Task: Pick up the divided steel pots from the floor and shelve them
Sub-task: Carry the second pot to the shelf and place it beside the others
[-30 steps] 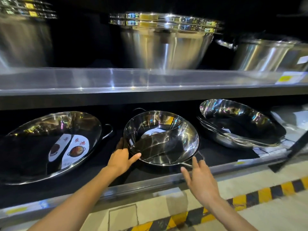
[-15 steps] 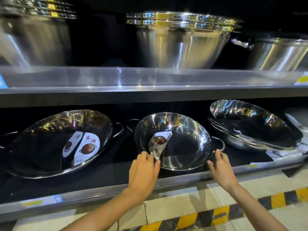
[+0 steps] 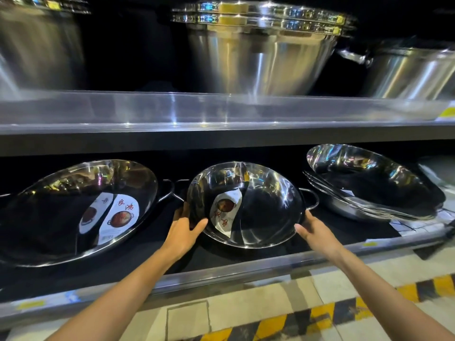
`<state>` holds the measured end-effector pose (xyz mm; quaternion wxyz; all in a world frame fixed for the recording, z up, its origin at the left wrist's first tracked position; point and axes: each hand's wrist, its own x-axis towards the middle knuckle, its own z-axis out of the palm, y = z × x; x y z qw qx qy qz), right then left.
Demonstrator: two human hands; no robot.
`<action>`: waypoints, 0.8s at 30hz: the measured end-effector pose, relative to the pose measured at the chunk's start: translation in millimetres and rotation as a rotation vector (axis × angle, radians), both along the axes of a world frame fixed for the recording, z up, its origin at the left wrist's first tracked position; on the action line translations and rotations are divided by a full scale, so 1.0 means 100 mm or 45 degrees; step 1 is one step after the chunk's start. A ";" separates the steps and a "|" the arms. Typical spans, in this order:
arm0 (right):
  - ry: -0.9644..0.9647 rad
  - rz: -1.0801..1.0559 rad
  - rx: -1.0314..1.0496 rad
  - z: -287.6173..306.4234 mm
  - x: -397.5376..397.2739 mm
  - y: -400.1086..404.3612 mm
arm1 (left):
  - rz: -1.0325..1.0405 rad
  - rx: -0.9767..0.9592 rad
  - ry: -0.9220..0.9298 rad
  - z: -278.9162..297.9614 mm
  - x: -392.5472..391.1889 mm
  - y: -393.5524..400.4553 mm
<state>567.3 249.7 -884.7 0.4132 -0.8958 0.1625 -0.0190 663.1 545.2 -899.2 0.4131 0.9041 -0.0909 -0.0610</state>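
Note:
A divided steel pot (image 3: 258, 205) with a white label inside leans tilted on the lower shelf (image 3: 221, 271), its wire handles out to each side. My left hand (image 3: 183, 232) grips its left rim, thumb over the edge. My right hand (image 3: 315, 232) holds the right rim just below the right handle. A larger divided pot (image 3: 73, 207) with a similar label leans to the left, its handle almost touching the middle pot's handle. A stack of steel pots (image 3: 369, 185) leans to the right.
The upper shelf (image 3: 221, 112) carries big stacked steel basins (image 3: 261, 50) and a pot with a handle (image 3: 413, 72) at the right. Below the shelf edge runs pale floor with a yellow-and-black hazard stripe (image 3: 320, 318).
The middle pot now shows its labelled inside instead of the curved divider. Both hands went from near its lower rim and the shelf edge to gripping its left and right sides.

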 end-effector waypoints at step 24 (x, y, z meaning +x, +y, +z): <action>0.325 0.335 0.260 0.03 0.74 -0.61 | -0.068 -0.096 -0.056 -0.13 0.25 -0.23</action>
